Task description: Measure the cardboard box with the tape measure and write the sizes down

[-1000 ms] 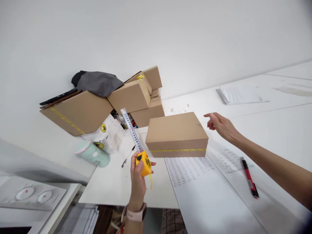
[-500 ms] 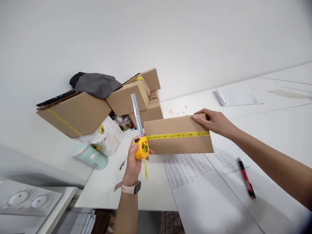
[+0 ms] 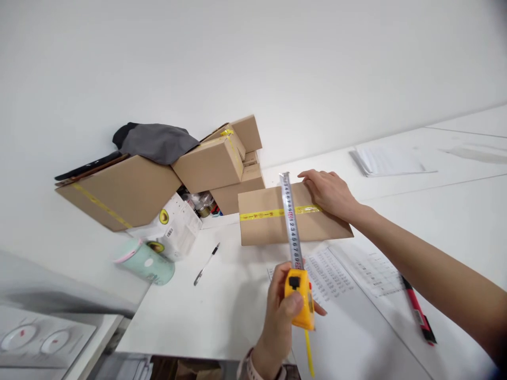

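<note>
My left hand [image 3: 279, 316] grips a yellow tape measure [image 3: 300, 298], thumb on its case. Its blade [image 3: 291, 221] is drawn out and points away from me, passing in front of a cardboard box [image 3: 261, 227] with yellow printed tape along its side. A yellow strap hangs below the case. My right hand [image 3: 330, 192] is closed over the box's far right top edge, some of its fingers hidden. Whether the blade touches the box I cannot tell. Printed sheets [image 3: 328, 274] lie under and in front of the box.
Cardboard boxes [image 3: 209, 163] are piled at the back left, with a grey cloth [image 3: 158, 142] on top. A mint-green cylinder [image 3: 148, 264] lies by a white avocado carton [image 3: 174, 227]. A pen [image 3: 206, 264], a red marker [image 3: 420, 311] and a paper stack [image 3: 388, 161] rest on the table.
My left hand has moved right and nearer to me with the tape measure, so the blade now crosses the box's front. My right hand has shifted left along the box, its fingers further over the top.
</note>
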A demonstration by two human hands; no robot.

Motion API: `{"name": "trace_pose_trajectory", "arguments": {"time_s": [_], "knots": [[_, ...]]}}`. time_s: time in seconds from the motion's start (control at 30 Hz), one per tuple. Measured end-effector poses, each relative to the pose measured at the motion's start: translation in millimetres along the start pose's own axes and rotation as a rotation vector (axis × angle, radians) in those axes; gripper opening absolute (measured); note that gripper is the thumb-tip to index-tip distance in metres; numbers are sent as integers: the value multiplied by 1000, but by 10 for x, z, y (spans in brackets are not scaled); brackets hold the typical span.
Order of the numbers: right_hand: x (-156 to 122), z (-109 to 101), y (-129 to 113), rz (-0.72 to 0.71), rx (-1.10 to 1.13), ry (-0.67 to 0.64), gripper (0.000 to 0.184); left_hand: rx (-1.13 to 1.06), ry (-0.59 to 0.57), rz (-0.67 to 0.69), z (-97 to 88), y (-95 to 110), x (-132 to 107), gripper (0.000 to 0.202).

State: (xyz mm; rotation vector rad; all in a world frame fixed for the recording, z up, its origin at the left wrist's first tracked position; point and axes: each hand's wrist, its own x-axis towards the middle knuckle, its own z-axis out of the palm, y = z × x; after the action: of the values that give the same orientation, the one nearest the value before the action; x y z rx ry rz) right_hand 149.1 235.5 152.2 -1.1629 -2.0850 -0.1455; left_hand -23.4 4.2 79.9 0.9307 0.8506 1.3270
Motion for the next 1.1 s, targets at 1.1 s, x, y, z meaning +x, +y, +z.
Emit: {"name": "trace_pose_trajectory", "arguments": {"time_s": [1.1], "knots": [[-97, 1, 27, -198, -88, 23, 52, -37, 27, -142, 112, -403, 61, 68]]}}
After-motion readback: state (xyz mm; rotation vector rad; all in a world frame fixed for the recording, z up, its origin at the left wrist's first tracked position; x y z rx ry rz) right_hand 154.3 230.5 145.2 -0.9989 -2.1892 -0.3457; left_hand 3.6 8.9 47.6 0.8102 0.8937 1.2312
